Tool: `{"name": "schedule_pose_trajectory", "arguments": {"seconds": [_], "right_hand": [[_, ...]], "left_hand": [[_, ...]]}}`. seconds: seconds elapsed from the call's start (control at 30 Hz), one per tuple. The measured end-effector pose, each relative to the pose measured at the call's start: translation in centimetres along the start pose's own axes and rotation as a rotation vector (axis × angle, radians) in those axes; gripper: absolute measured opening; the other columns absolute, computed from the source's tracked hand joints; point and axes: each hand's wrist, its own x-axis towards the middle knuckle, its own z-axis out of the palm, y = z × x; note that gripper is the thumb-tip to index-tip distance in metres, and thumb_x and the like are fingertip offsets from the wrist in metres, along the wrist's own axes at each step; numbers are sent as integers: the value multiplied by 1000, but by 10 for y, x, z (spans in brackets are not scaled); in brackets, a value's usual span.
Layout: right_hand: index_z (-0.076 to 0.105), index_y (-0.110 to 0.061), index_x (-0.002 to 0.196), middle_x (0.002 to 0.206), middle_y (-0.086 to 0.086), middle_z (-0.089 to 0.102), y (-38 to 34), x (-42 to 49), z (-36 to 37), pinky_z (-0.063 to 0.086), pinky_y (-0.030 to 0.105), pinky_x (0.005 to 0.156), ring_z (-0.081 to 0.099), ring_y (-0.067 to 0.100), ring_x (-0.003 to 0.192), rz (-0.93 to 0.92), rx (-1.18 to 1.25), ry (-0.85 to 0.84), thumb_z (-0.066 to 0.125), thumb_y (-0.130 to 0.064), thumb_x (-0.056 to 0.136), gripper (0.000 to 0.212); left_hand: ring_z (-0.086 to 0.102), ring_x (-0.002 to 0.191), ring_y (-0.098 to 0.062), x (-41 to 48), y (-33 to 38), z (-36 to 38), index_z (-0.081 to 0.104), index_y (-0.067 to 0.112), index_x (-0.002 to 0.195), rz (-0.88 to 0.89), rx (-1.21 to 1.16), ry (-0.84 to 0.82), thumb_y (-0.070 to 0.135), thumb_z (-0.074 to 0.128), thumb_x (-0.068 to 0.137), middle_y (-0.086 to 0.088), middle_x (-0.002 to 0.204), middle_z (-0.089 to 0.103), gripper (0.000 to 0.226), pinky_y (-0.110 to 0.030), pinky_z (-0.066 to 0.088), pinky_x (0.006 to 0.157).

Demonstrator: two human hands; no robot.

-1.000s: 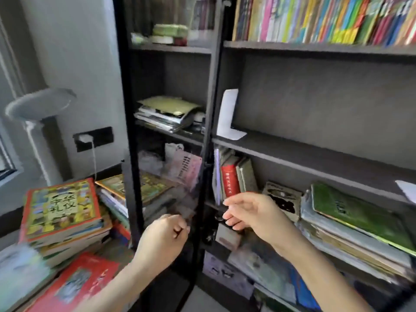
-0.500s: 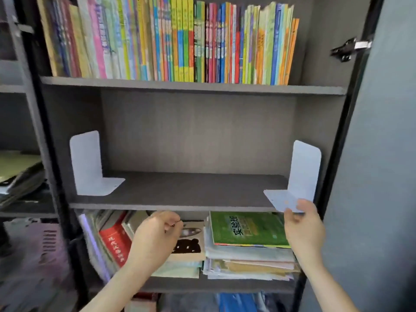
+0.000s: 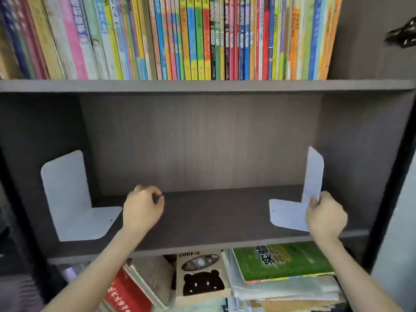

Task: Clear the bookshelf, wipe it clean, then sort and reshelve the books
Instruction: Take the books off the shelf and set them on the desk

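Grey middle shelf (image 3: pixel 213 219) carries a left bookend (image 3: pixel 69 197) and a right bookend (image 3: pixel 288 213), which the right hand (image 3: pixel 326 218) pinches in its fingers (image 3: pixel 315 201), probably to clear it for wiping, while the left hand (image 3: pixel 141 210) hovers mid-shelf, curled on I cannot tell what, books (image 3: pixel 202 37) upright above.

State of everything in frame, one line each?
Middle shelf: no books on it.
Left bookend: upright, untouched.
Right bookend: gripped at its bend by right hand.
Left hand: fingers curled, nothing visibly held.
Top-row books: upright, tightly packed.
Green book: flat atop the lower stack.
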Motion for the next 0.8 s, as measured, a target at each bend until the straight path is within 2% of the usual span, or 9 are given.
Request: {"name": "schedule_pose_trajectory", "arguments": {"seconds": [0.13,0.27,0.37,0.47,0.57,0.63,0.7,0.8], "right_hand": [[58,1,80,74,21,65,-59,-47,45,32,34,60,61,38,70,-141,158,-143,56,-16,95,23],[45,-11,67,62,1,55,-109,-82,67,24,24,49,44,12,53,-319,317,-314,56,-17,95,30],[42,-11,62,56,-1,47,-129,-97,77,22,20,48,43,13,52,-367,394,-447,56,-18,95,36],[40,-17,61,56,-8,45,-143,-108,82,24,17,48,41,7,51,-378,443,-527,56,-18,95,38],[38,-22,59,56,-10,44,-153,-115,82,25,17,49,41,5,51,-372,497,-592,57,-17,95,41],[36,-20,58,53,-8,41,-152,-118,86,24,21,50,36,7,49,-340,567,-638,57,-15,94,42],[38,-10,58,51,4,39,-146,-118,90,23,27,54,32,11,51,-286,650,-688,58,-16,92,40],[48,4,73,70,23,51,-144,-116,91,27,33,59,40,18,60,-178,818,-774,60,-21,92,34]], "left_hand": [[59,87,-42,39,-19,-9,73,8,96,-1,92,51,11,66,82,-21,95,60,15,-41,49,75],[55,85,-47,59,-46,-47,73,3,90,-76,294,332,6,67,79,-30,99,58,13,-47,45,71],[52,86,-51,71,-71,-77,70,-5,86,-142,454,461,-2,68,71,-36,102,54,15,-53,42,75],[51,84,-46,76,-86,-94,64,-8,84,-158,645,362,-8,69,65,-33,97,53,20,-50,42,75],[56,90,-40,82,-81,-99,52,-3,110,-280,714,172,1,63,80,-26,102,57,32,-41,46,75],[61,86,-34,85,-76,-100,47,-2,115,-319,680,102,3,58,86,-21,98,62,32,-37,48,67],[63,76,-35,84,-72,-98,51,-5,109,-269,502,137,-2,55,88,-21,87,65,22,-36,49,58],[63,66,-31,76,-60,-95,60,-4,109,-182,231,195,0,52,92,-19,79,67,19,-37,52,57]]}}
